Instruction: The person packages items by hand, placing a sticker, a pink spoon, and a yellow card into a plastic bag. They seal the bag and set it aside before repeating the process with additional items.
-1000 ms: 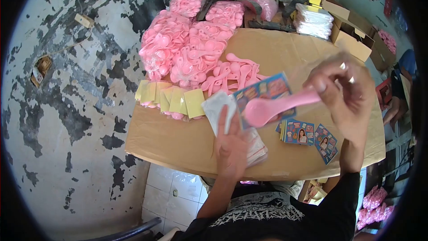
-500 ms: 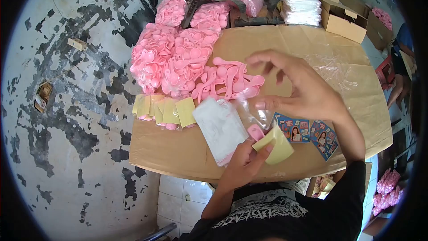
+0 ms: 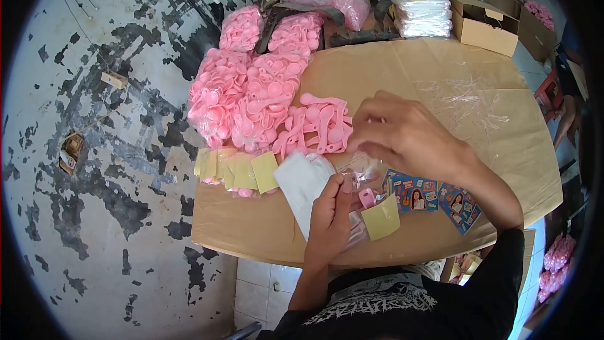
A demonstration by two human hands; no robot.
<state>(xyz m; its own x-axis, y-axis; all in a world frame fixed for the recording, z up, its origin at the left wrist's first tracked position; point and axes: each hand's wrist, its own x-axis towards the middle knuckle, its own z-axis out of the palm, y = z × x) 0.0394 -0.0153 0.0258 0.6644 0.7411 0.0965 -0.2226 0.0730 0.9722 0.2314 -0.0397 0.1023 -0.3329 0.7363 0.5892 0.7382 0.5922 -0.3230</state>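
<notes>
Peeling paint covers the wall at nine o'clock from the brown-papered bench (image 3: 522, 126). Half a second on, the right hand (image 3: 402, 129) has curled in from its wide spread, and the left hand (image 3: 331, 211) has shifted off the yellow card (image 3: 381, 218). Loose spoons (image 3: 321, 123) lie at twelve o'clock from it, printed cards (image 3: 413, 194) at three; white packets (image 3: 303, 182) crowd beneath. Its grip is pinched shut on a clear bag (image 3: 362, 170) by the pink spoon (image 3: 367, 198); whether the right grip holds anything, I can't tell.

Wall (image 3: 145, 151), peeling, dark-patched: left of left hand (image 3: 330, 211). Floor (image 3: 253, 296), pale tile: lower, same side. Table (image 3: 242, 226), brown-covered: beneath it.
</notes>
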